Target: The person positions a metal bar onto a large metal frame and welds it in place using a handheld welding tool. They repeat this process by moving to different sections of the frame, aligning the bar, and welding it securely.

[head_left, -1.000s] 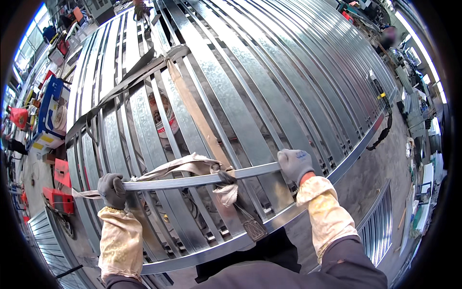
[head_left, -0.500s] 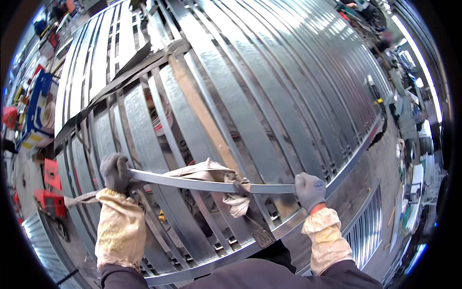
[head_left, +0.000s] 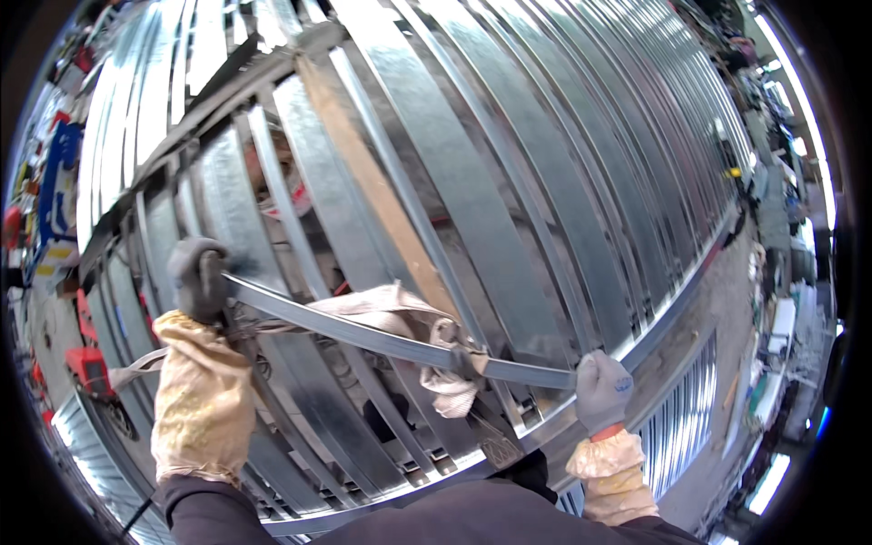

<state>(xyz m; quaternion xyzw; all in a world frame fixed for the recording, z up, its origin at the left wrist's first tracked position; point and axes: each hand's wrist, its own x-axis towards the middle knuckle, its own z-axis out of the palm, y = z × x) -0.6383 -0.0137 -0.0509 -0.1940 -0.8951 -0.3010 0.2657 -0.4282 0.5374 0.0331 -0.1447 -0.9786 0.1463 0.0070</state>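
Observation:
A long, narrow grey metal bar (head_left: 350, 334) spans the space between my two hands, low over a big slatted metal frame (head_left: 454, 191). At its left end my gloved left hand (head_left: 200, 280) is closed around it. My gloved right hand (head_left: 602, 391) grips the other end near the frame's front edge. A crumpled beige cloth (head_left: 386, 304) lies behind the bar and hangs below it near the middle; whether it is tied to the bar I cannot tell. A strip of similar cloth (head_left: 138, 368) runs out left of my left wrist.
A wooden board (head_left: 372, 182) lies lengthwise among the slats. Dark sheeting (head_left: 168, 145) crosses the frame on the left. Red equipment (head_left: 88, 368) and a blue case (head_left: 59, 191) stand further left. A ribbed metal panel (head_left: 677, 427) is low on the right, beside a cluttered bench (head_left: 777, 336).
The bar has tilted: its left end moved left and farther away, its right end right and nearer. Both hands still hold it. The whole view has shifted somewhat.

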